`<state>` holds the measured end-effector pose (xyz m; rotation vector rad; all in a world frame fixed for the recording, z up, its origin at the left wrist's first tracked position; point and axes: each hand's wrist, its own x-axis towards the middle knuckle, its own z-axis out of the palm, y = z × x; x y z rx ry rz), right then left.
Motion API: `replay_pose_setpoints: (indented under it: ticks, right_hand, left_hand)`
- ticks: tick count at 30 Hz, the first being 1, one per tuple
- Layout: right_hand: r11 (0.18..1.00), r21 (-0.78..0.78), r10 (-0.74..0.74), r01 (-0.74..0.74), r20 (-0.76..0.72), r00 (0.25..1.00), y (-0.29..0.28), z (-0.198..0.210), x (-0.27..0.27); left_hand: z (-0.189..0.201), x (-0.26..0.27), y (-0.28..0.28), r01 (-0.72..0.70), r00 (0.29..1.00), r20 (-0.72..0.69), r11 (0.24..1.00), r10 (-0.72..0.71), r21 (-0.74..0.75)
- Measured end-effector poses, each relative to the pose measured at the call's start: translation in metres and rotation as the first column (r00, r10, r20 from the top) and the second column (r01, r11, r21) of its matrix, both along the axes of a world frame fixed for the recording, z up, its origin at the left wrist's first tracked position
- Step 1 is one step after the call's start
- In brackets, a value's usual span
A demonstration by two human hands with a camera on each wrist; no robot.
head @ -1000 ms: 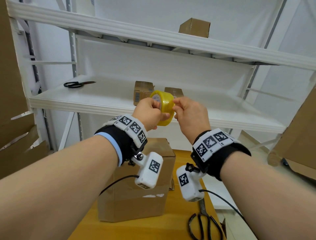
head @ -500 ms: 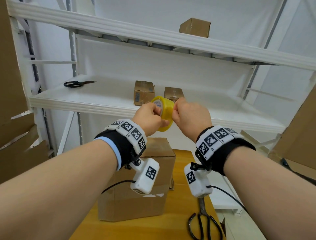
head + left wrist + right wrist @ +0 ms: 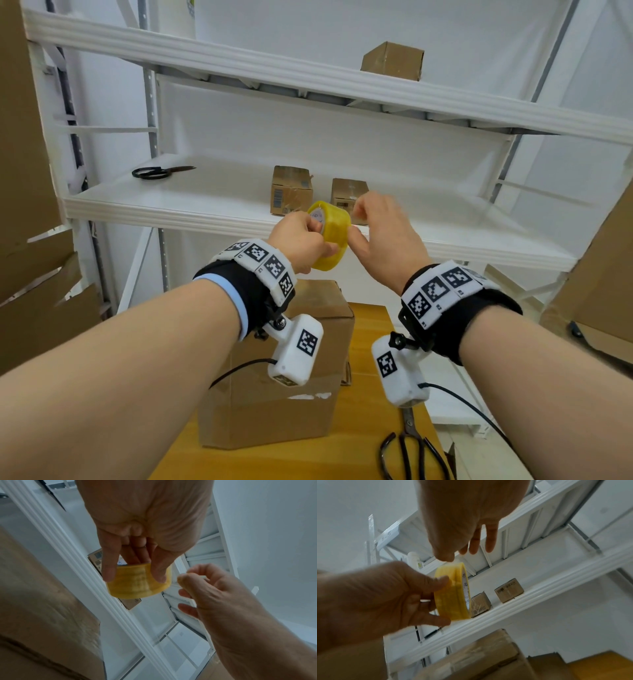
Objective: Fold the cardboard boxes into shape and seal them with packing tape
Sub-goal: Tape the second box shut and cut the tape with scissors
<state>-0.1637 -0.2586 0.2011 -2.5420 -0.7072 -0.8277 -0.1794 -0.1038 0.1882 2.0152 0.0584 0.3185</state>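
My left hand (image 3: 301,240) grips a yellow roll of packing tape (image 3: 330,240) at chest height in front of the shelf, thumb on its outer face and fingers through the core. The roll (image 3: 137,585) stands on edge. My right hand (image 3: 359,219) is just right of the roll's upper rim, thumb and forefinger pinched together (image 3: 190,574) on a pale tape end that barely shows; its other fingers (image 3: 488,543) are spread. Below my wrists a folded brown cardboard box (image 3: 281,377) stands on the wooden table (image 3: 370,445).
Black scissors (image 3: 411,452) lie on the table near its right edge. On the white shelf (image 3: 205,219) lie another pair of scissors (image 3: 154,171) and two small boxes (image 3: 291,190). One box (image 3: 394,61) sits on the upper shelf. Flat cardboard leans at left (image 3: 27,240) and right (image 3: 599,274).
The roll has sunk a little in my left hand's grip. My right hand has come off the roll's side and moved slightly up and to the right, fingers pinched.
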Motion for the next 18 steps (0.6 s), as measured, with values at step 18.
replay_pose_setpoints:
  ticks: [18]
  right_hand:
    - [0.992,0.052,-0.118,0.112,0.126,0.985,0.016,-0.006,-0.004]
  left_hand:
    - [-0.006,-0.005,-0.002,-0.003,1.0,0.026,0.999,0.004,-0.05]
